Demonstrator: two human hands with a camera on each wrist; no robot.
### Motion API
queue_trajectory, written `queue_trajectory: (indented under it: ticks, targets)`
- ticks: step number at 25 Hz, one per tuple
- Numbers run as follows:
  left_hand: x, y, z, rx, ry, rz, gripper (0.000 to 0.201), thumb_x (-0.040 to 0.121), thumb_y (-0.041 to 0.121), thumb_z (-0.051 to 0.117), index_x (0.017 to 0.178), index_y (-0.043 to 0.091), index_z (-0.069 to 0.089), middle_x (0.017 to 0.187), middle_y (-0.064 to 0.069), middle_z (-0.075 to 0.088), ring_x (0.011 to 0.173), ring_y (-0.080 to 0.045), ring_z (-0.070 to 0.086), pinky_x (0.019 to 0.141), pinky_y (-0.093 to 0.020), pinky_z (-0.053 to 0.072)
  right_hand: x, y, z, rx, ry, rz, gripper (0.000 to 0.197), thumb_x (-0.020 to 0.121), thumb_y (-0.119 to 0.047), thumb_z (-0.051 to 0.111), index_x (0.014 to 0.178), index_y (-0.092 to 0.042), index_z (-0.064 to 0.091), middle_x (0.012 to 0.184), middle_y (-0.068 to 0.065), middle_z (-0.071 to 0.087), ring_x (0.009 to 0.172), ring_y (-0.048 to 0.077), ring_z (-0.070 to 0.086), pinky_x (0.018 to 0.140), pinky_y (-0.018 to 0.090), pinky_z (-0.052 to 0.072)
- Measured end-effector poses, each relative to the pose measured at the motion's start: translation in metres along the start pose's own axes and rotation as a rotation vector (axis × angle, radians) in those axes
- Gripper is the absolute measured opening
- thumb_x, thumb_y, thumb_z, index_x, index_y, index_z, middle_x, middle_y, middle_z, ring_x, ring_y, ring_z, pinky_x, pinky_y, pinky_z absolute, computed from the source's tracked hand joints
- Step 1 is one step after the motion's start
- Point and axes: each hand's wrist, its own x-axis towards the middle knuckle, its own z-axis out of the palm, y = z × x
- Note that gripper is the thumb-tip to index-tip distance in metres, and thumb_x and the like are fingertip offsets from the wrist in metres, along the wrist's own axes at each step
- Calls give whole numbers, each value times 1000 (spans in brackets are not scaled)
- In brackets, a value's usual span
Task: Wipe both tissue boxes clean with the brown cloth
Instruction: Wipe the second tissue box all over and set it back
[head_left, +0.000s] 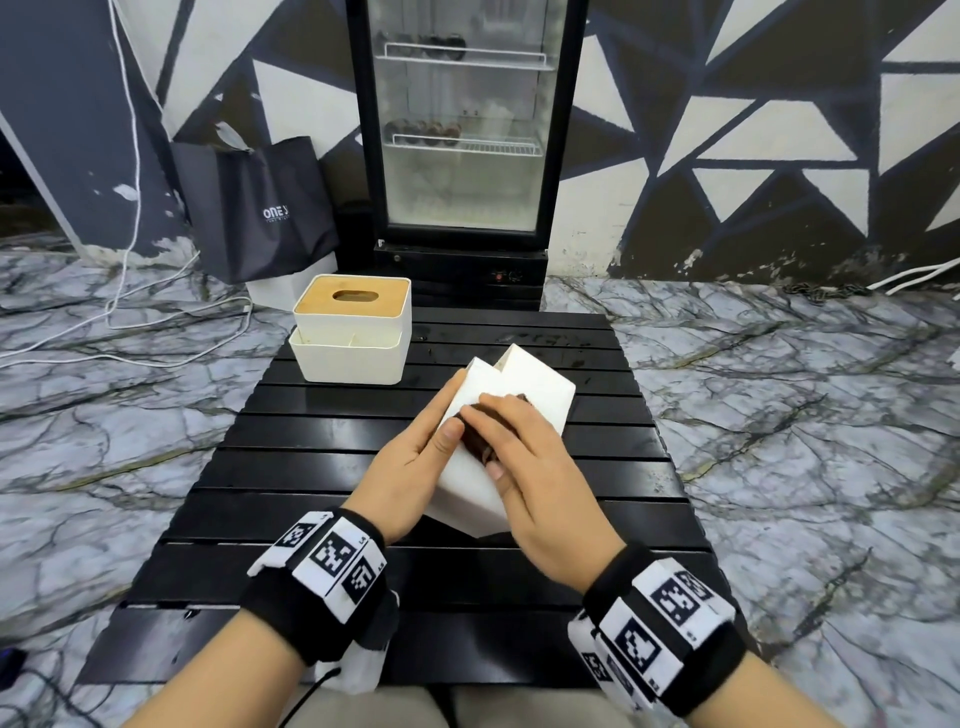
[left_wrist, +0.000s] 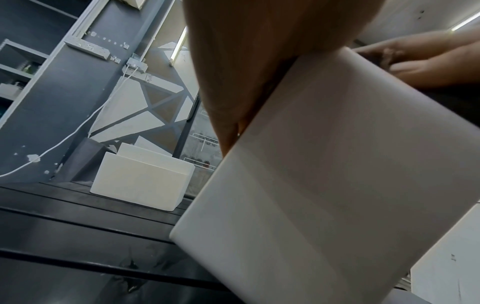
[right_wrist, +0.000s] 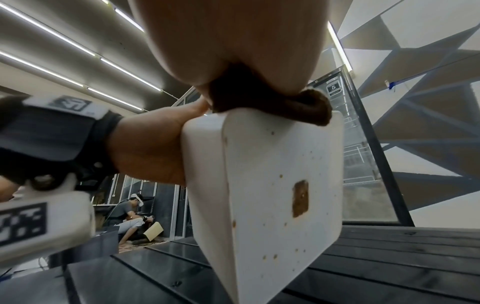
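A white tissue box (head_left: 524, 395) is held tilted above the black slatted table (head_left: 322, 452). My left hand (head_left: 421, 447) grips its left side, thumb on the upper face. My right hand (head_left: 519, 457) presses the brown cloth (head_left: 478, 441) onto that upper face, fingers curled over the cloth. In the right wrist view the cloth (right_wrist: 306, 109) sits on the box's top edge, and the box's underside (right_wrist: 283, 185) shows brown spots and a brown patch. The left wrist view shows the held box (left_wrist: 324, 174) close up. A second white tissue box (head_left: 353, 332) with a wooden lid stands at the table's far left.
A glass-door fridge (head_left: 462, 130) stands behind the table, with a dark bag (head_left: 260, 208) to its left. White cables (head_left: 124, 291) trail over the marble floor. Another person (right_wrist: 130, 214) crouches in the background of the right wrist view.
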Motion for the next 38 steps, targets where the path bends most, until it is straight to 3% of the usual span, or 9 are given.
queue_trajectory:
  ticks: [6, 12, 16, 23, 26, 28, 32, 35, 38]
  targets:
    - [-3, 4, 2, -4, -6, -6, 42, 83, 57, 40, 123, 66, 33, 122, 44, 46, 113, 22, 43, 87, 2, 32, 5, 12, -12, 49, 4, 33, 43, 92, -23, 33, 134, -18, 43, 138, -7, 35, 131, 6, 26, 114, 25, 18]
    - [-5, -1, 0, -90, -15, -2, 44, 89, 55, 40, 132, 51, 36, 133, 27, 47, 119, 12, 46, 94, -5, 36, 0, 6, -5, -32, 2, -50, 40, 92, -18, 36, 131, -15, 46, 137, 4, 42, 130, 13, 31, 113, 26, 19]
    - [-9, -10, 3, -137, -11, -42, 45, 85, 57, 46, 129, 56, 37, 133, 18, 51, 113, 4, 54, 90, -11, 43, 15, 14, -20, -115, -9, -49, 39, 90, -17, 35, 126, -12, 51, 129, 8, 50, 120, 13, 36, 106, 18, 23]
    - [-15, -11, 3, -156, -47, -6, 57, 69, 61, 49, 124, 60, 36, 126, 33, 50, 110, 12, 51, 89, -7, 40, 38, 26, -37, -160, -33, 78, 39, 93, -16, 36, 130, -17, 48, 133, 4, 46, 123, 19, 38, 106, 28, 29]
    - [-18, -13, -4, -90, -109, -2, 52, 73, 59, 49, 122, 68, 36, 124, 38, 50, 115, 8, 50, 95, -12, 40, 45, 20, -56, -18, -51, 246, 39, 94, -8, 39, 130, -19, 47, 125, -1, 49, 114, 10, 42, 97, 13, 28]
    - [-21, -12, -14, -9, -149, 5, 51, 75, 58, 47, 121, 70, 32, 122, 38, 51, 113, 7, 52, 91, -8, 39, 44, 14, -70, 120, -67, 343, 38, 95, -9, 39, 127, -24, 49, 115, -5, 52, 106, 6, 46, 90, 11, 31]
    - [-27, -6, -34, 176, -206, 12, 51, 76, 58, 45, 120, 73, 24, 117, 40, 47, 109, 7, 51, 86, -6, 41, 29, -4, -74, 225, -85, 329, 38, 95, -10, 41, 127, -28, 50, 119, -9, 54, 109, 0, 47, 91, 6, 32]
    - [-33, -2, -34, 248, -190, 38, 57, 82, 47, 52, 127, 66, 22, 123, 40, 42, 114, 11, 45, 90, -6, 39, 19, -21, -62, 230, -37, 240, 39, 91, -16, 41, 127, -28, 49, 121, -12, 53, 113, -7, 45, 93, 3, 29]
    - [-36, 5, -30, 340, -154, 94, 69, 91, 23, 55, 136, 56, 14, 141, 27, 33, 125, 13, 33, 100, -2, 24, 12, -31, -50, 240, -15, 176, 42, 88, -18, 38, 128, -26, 49, 123, -14, 50, 116, -7, 42, 97, 6, 29]
